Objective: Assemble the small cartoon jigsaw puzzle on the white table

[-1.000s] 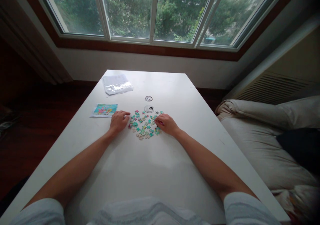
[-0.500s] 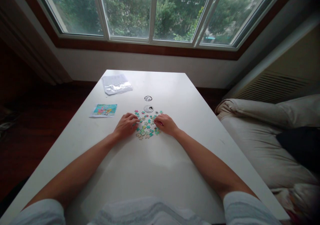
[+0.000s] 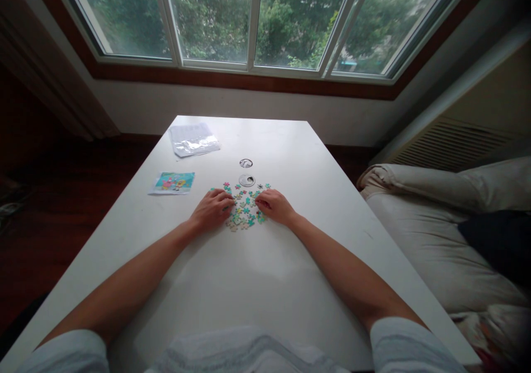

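A small heap of loose jigsaw pieces (image 3: 244,211), teal, pink and cream, lies on the white table (image 3: 257,284). My left hand (image 3: 212,210) rests palm down at the heap's left side, its fingers lying over the nearest pieces. On the right side of the heap sits my right hand (image 3: 275,206), fingers curled down with the tips among the pieces. Whether they pinch a piece is hidden. Both forearms stretch across the table towards me.
A printed picture card (image 3: 174,182) lies to the left of the heap, and a crumpled clear plastic bag (image 3: 193,139) further back. Two round metal discs (image 3: 246,180) sit just behind the pieces. A cushioned seat (image 3: 435,234) stands along the table's right edge, with windows beyond.
My left hand has slid right, onto the left part of the heap, and now covers some pieces. The right hand has barely shifted.
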The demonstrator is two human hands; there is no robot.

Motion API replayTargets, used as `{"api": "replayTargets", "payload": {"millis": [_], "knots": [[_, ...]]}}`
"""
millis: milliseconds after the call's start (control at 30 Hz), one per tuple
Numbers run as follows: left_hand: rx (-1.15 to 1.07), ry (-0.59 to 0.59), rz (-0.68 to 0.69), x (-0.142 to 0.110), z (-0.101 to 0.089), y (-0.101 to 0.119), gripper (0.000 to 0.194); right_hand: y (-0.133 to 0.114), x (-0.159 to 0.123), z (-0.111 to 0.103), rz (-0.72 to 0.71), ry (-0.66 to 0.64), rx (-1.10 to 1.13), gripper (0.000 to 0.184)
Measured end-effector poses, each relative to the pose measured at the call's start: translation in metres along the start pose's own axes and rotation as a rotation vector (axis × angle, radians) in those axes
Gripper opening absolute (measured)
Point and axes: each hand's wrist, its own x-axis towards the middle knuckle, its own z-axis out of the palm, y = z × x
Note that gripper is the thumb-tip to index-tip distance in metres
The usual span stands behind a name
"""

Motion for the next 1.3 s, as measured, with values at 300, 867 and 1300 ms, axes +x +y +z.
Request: {"api": "replayTargets", "payload": {"millis": [300,867,1300], "knots": [[-0.019,0.003,0.003,-0.001,0.0,-0.001,0.025,0.001,0.0,0.001,0.006,0.007,0.004,0.012],[-0.009,0.022,-0.119,-0.009,-0.008,-0.027,0.025,0.005,-0.002,0.002,0.015,0.007,0.008,0.012],[0.012,-0.052,-0.095,-0.009,-0.007,-0.028,0.025,0.006,-0.001,0.002,-0.004,0.024,0.018,0.01]]}}
